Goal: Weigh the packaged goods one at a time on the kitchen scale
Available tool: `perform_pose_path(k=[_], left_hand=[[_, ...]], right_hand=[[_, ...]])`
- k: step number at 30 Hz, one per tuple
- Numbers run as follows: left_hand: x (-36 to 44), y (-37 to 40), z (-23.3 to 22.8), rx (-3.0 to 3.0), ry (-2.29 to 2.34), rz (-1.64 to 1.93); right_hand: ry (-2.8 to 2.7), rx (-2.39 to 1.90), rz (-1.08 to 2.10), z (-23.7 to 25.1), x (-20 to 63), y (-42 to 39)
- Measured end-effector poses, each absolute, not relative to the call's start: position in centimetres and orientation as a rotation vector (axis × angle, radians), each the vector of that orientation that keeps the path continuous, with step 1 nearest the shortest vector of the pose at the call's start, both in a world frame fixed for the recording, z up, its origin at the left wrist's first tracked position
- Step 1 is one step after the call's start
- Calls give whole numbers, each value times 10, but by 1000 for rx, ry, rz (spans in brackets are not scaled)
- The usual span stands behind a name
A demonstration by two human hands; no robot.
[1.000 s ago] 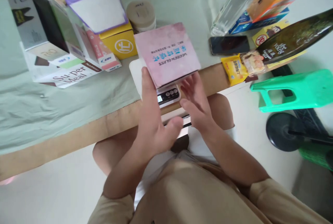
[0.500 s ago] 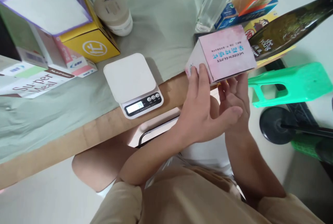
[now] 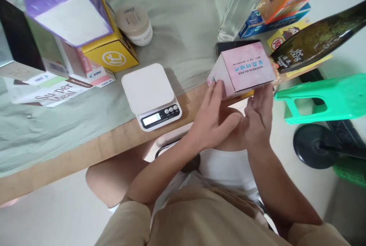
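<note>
A pink-and-white glass box, printed "WOODEN GLASS", sits at the table's front edge. My left hand is open, its outstretched fingertips against the box's left side and its thumb apart. Against the box's near lower edge, my right hand is also open with the fingers extended; whether they press on it, I cannot tell. To the left lies a white digital kitchen scale, its platform bare and its display seeming to read 0.
Several cartons, including a yellow box, and a cream jar stand at left. Behind the pink box are a clear bottle, a dark phone-like slab and an orange box. A green bottle and green stool are at right.
The pink box has settled lower at the table edge. My right fingers have straightened and come away from beneath it. The scale's display went from about 74 to 0.
</note>
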State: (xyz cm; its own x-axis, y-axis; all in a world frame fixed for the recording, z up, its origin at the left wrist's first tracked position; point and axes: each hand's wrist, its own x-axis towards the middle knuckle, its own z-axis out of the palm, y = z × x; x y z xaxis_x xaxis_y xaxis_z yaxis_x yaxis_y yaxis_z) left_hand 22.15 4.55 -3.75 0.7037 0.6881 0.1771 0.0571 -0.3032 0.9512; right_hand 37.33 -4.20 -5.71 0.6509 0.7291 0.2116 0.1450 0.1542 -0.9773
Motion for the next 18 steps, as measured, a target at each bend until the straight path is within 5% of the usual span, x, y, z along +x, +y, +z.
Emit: perform_pose_path(k=[6,11,18], left_hand=[[146,80,-13,1791,671,926],[87,119,7,1751,853,1246],[39,198,-21,1602,1078,1701]], right_hand=[[-889,-1287,76,-45,321,-64],[-1222,-1190,426,-37,271,-38],[-1328,-1228,706,-15,224,86]])
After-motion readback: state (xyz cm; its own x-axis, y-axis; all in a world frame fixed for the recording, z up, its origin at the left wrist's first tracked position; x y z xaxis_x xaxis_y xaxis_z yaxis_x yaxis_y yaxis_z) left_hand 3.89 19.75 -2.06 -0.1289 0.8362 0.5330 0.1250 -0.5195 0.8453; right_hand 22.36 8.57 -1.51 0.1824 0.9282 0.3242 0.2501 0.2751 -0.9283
